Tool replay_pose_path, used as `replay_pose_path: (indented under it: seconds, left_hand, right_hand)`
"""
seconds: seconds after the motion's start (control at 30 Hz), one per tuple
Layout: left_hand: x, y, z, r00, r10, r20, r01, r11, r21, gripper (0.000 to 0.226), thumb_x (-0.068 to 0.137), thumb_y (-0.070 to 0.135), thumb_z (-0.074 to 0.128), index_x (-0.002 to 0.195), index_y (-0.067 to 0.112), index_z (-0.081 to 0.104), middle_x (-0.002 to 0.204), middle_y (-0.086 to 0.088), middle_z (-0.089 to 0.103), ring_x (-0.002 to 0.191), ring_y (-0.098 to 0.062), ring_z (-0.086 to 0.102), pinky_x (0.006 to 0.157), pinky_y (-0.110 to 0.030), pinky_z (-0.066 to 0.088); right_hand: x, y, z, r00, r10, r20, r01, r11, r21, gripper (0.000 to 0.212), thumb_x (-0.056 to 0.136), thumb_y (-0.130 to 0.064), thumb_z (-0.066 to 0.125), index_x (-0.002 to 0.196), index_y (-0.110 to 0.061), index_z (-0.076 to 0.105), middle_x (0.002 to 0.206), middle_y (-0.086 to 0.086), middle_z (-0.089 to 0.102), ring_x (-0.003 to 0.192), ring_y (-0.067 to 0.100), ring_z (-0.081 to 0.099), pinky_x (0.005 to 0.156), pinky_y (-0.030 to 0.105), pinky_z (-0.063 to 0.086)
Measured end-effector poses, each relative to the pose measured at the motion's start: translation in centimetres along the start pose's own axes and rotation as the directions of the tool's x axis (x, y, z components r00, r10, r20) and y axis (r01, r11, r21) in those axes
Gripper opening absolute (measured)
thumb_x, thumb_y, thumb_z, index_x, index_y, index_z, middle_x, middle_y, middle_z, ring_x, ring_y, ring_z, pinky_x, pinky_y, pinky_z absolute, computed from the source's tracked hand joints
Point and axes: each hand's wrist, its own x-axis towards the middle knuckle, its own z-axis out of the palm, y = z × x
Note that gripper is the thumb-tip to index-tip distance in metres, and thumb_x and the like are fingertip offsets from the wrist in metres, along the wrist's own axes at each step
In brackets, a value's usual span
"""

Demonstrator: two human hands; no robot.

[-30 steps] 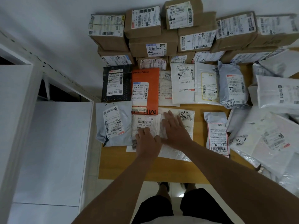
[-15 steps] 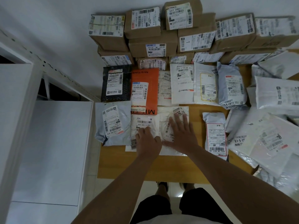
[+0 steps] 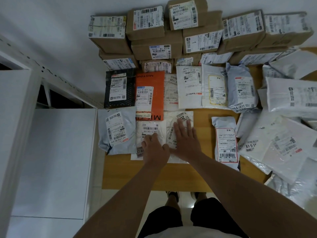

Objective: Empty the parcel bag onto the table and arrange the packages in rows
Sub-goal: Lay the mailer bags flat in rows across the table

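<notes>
Your L hand (image 3: 155, 148) is resting on the small white mailer (image 3: 151, 130) in the near row, fingers curled loosely, pressing down, not gripping. Your R hand (image 3: 186, 140) is lying flat on the next white mailer (image 3: 178, 119), fingers spread wide, palm down, nothing held. The two mailers are touching edge to edge, w/ the L one just beside the grey mailer (image 3: 118, 131) at the table (image 3: 154, 176) edge. A narrow mailer (image 3: 225, 140) is sitting apart to the R, bare wood between. Far row is running black (image 3: 120, 90), orange (image 3: 149, 95), then white and grey bags. Boxes (image 3: 154, 47) are stacked behind vs. the wall. Unsorted bags (image 3: 283, 127) are piling at R, overlapping. Parcel bag itself: can't tell which, if any.
</notes>
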Motion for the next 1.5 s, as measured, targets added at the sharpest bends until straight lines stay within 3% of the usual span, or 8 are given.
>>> replay_pose_path:
  seconds: [0.27,0.37,0.47,0.57,0.77,0.9,1.1,1.5]
  left_hand:
    - [-0.1,0.0,0.0,1.000,0.017,0.016,-0.018,0.999,0.034,0.058,0.088,0.026,0.050,0.143,0.014,0.033,0.142,-0.012,0.026,0.130,-0.031,0.026,0.099,-0.046,0.040]
    - [-0.1,0.0,0.2,1.000,0.006,0.025,-0.008,0.997,0.074,0.058,0.089,0.025,0.050,0.143,0.014,0.033,0.142,-0.012,0.025,0.131,-0.031,0.026,0.099,-0.045,0.041]
    - [-0.2,0.3,0.3,0.998,-0.031,0.047,0.025,0.992,0.122,0.061,0.089,0.026,0.051,0.145,0.015,0.030,0.145,-0.011,0.023,0.135,-0.031,0.024,0.102,-0.045,0.041]
    - [-0.2,1.0,0.2,0.999,-0.044,0.013,0.041,0.986,0.165,0.059,0.086,0.026,0.052,0.141,0.014,0.033,0.144,-0.011,0.028,0.133,-0.030,0.027,0.105,-0.046,0.038]
    - [0.0,1.8,0.2,0.999,-0.032,0.022,0.028,0.985,0.170,0.059,0.090,0.026,0.051,0.142,0.011,0.030,0.142,-0.010,0.030,0.129,-0.030,0.032,0.101,-0.043,0.041]
    - [0.3,1.6,0.0,0.998,-0.011,0.059,0.000,0.986,0.169,0.060,0.092,0.027,0.051,0.145,0.017,0.026,0.144,-0.010,0.027,0.130,-0.031,0.030,0.098,-0.044,0.041]
    - [0.5,1.7,-0.2,0.993,-0.027,0.116,0.006,0.983,0.181,0.059,0.092,0.029,0.051,0.145,0.024,0.026,0.145,-0.009,0.020,0.133,-0.031,0.024,0.099,-0.045,0.040]
    - [0.2,1.1,0.9,0.992,-0.025,0.121,0.000,0.980,0.198,0.071,0.090,0.032,0.054,0.150,0.024,0.017,0.148,-0.008,0.011,0.136,-0.032,0.016,0.100,-0.048,0.043]
  right_hand:
    - [-0.1,-0.2,0.1,1.000,-0.017,-0.002,0.017,1.000,0.008,0.119,0.065,-0.089,0.013,0.156,-0.015,-0.009,0.161,0.003,-0.024,0.145,0.033,-0.027,0.120,0.052,-0.003]
    - [-1.4,1.0,-0.3,0.994,-0.011,-0.109,0.011,1.000,0.005,0.105,0.077,-0.081,0.029,0.156,-0.013,0.012,0.164,0.011,-0.002,0.150,0.036,-0.008,0.120,0.055,0.008]
    - [-3.9,3.9,-0.7,0.938,0.246,-0.245,-0.243,0.969,0.042,0.083,0.084,-0.057,0.046,0.150,-0.010,0.029,0.160,0.019,0.017,0.148,0.043,0.009,0.115,0.062,0.016]
    - [-6.3,5.5,-0.9,0.836,0.491,-0.247,-0.476,0.871,0.120,0.075,0.079,-0.041,0.067,0.141,-0.014,0.036,0.156,0.018,0.027,0.141,0.050,0.022,0.106,0.069,0.026]
    - [-6.1,4.9,-0.8,0.948,0.279,-0.156,-0.266,0.959,0.097,0.084,0.077,-0.038,0.067,0.145,-0.001,0.034,0.155,0.023,0.028,0.131,0.048,0.039,0.100,0.055,0.045]
    - [-4.9,4.5,-1.5,0.937,0.312,-0.157,-0.293,0.947,0.130,0.077,0.074,-0.030,0.073,0.138,0.001,0.043,0.150,0.036,0.028,0.135,0.048,0.036,0.107,0.049,0.038]
    - [-4.2,4.4,-2.9,0.941,0.308,-0.140,-0.259,0.922,0.286,0.075,0.092,-0.022,0.056,0.152,-0.001,0.017,0.161,0.023,0.007,0.145,0.039,0.015,0.117,0.043,0.022]
    - [-2.8,3.9,-3.1,0.924,0.341,-0.170,-0.295,0.923,0.249,0.074,0.095,-0.048,0.048,0.154,-0.012,0.020,0.163,0.011,0.010,0.143,0.038,0.021,0.110,0.052,0.029]
